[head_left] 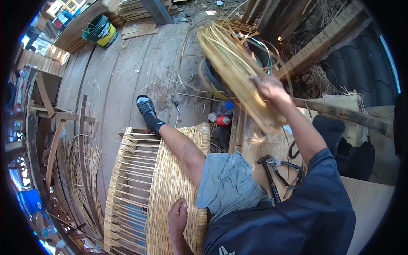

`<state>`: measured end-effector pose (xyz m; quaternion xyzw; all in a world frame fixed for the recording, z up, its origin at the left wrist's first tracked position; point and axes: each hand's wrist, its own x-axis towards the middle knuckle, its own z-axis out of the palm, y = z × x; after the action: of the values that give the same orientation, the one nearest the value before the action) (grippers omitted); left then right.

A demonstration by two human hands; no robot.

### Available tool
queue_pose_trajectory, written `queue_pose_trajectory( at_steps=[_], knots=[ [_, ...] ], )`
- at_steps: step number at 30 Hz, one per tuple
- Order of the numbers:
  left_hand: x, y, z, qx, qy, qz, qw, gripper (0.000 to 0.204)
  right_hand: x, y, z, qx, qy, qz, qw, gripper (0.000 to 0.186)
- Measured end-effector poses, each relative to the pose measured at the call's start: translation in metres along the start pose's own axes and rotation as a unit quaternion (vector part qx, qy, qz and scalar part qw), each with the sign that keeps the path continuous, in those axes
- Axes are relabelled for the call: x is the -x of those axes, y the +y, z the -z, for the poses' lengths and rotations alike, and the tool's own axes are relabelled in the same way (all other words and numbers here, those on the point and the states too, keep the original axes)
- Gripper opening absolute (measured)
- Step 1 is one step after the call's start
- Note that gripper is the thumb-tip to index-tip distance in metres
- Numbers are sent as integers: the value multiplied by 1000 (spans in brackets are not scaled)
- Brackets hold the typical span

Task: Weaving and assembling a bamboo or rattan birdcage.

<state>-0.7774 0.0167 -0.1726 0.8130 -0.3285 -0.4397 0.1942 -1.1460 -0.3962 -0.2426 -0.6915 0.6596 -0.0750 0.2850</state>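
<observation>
My right hand (pixel 267 88) grips a large coil of pale cane strips (pixel 227 61), blurred by motion, over a dark bucket (pixel 211 80) at the upper right. Below lies a partly woven cane panel (pixel 170 182), with bare parallel strands on its left side; my leg stretches across it. My left hand (pixel 177 216) is closed at the woven part, near the bottom; whatever it may hold is too small to make out.
Pliers (pixel 278 165) and a hammer (pixel 272 185) lie on wood to my right. Bottles (pixel 223 120) stand beside the bucket. Loose strips (pixel 85 182) and a wooden frame (pixel 46 108) are at the left. A green bucket (pixel 101 33) sits farther back on the planks.
</observation>
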Motion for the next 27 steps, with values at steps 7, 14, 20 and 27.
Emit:
queue_pose_trajectory(
  at_steps=[7,14,20,27],
  knots=[
    [-11,15,2,-6,1,-10,1000,25,0,-13,-9,-135,142,-84,977,49],
    [-4,10,0,-10,7,20,1000,24,-83,64,0,-92,183,-87,975,29],
    [0,-3,-4,-20,16,44,999,23,-136,73,-11,-360,63,-164,916,36],
    [4,-2,-4,16,32,-8,999,24,-106,30,-12,-3,159,43,986,22]
  ],
)
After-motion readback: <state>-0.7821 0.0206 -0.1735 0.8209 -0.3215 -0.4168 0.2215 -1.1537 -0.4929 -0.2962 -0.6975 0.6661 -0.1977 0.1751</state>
